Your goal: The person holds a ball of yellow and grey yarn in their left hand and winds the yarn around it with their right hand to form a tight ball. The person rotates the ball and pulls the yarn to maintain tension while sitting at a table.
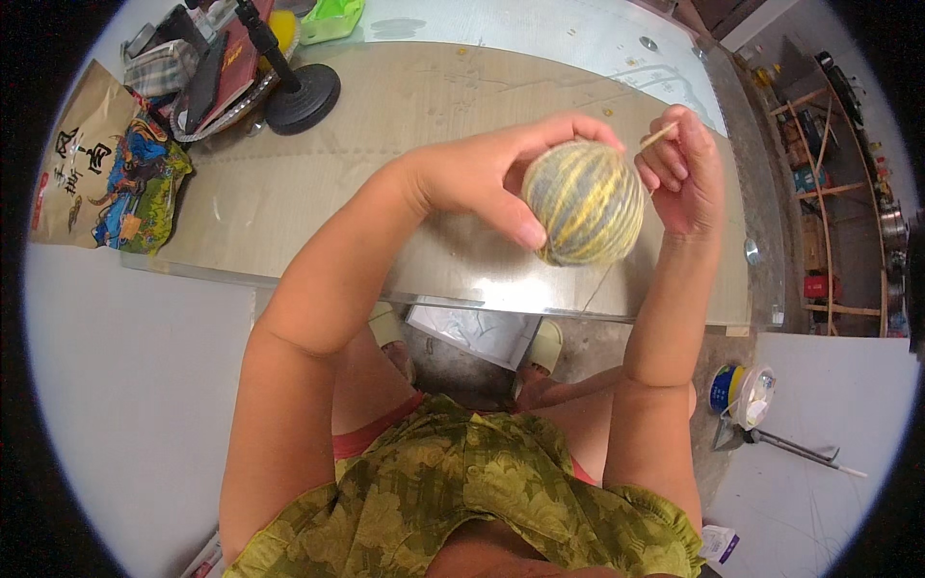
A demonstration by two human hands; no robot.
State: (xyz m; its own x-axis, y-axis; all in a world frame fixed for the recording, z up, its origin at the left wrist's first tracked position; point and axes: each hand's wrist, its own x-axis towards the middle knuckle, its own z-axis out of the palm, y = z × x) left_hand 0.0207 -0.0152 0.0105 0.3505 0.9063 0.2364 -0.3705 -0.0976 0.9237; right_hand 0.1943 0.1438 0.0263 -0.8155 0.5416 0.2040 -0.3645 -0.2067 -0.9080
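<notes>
My left hand (498,170) grips a large round ball of yellow and grey yarn (589,206) from its left side, thumb low and fingers over the top. The ball is held above the table, and its surface shows curved stripes. Just to the right, my right hand (679,170) is raised with curled fingers. Between its thumb and forefinger it pinches a thin pale yellow strand (659,135), which slants down towards the ball. Whether this strand joins the ball is hard to tell.
A glass-topped table (347,195) spans the front. Left are a printed paper bag (108,159), a loaded basket (224,115) and a black round-based stand (303,97). A green plastic tray (332,20) lies behind. Below are a white box (470,332) and, right, a lined bin (755,397).
</notes>
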